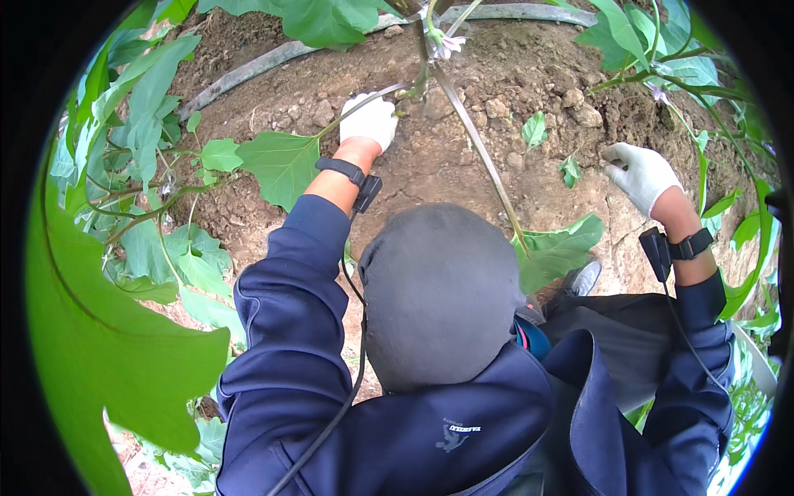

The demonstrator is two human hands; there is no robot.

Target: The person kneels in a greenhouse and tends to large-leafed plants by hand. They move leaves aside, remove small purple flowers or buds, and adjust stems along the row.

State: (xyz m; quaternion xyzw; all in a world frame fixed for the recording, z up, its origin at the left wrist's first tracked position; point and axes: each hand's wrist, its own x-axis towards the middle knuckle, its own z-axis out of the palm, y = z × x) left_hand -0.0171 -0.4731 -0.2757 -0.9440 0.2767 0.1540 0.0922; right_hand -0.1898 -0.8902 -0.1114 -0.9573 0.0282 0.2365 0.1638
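Note:
In a white glove, my left hand (pixel 370 124) reaches to the lower stem (pixel 423 53) of an eggplant plant. Its fingers are mostly hidden, and a small green shoot tip (pixel 399 113) shows beside them; whether they grip it I cannot tell. A leaf stalk (pixel 386 92) passes over the glove to a broad eggplant leaf (pixel 282 166). My right hand (pixel 645 177), also gloved in white, hangs above the soil at the right with curled fingers, a gap inside them and nothing visible in it. Two small detached leafy shoots (pixel 534 130) (pixel 569 170) lie left of it.
A grey hose (pixel 267 69) curves across the soil behind the stem. Purple-white flowers (pixel 444 44) hang there. A long stalk (pixel 477 139) slants down to a leaf (pixel 558 245) by my raised knee (pixel 440 297). Foliage crowds both sides, with one large leaf (pixel 118 328) close at left.

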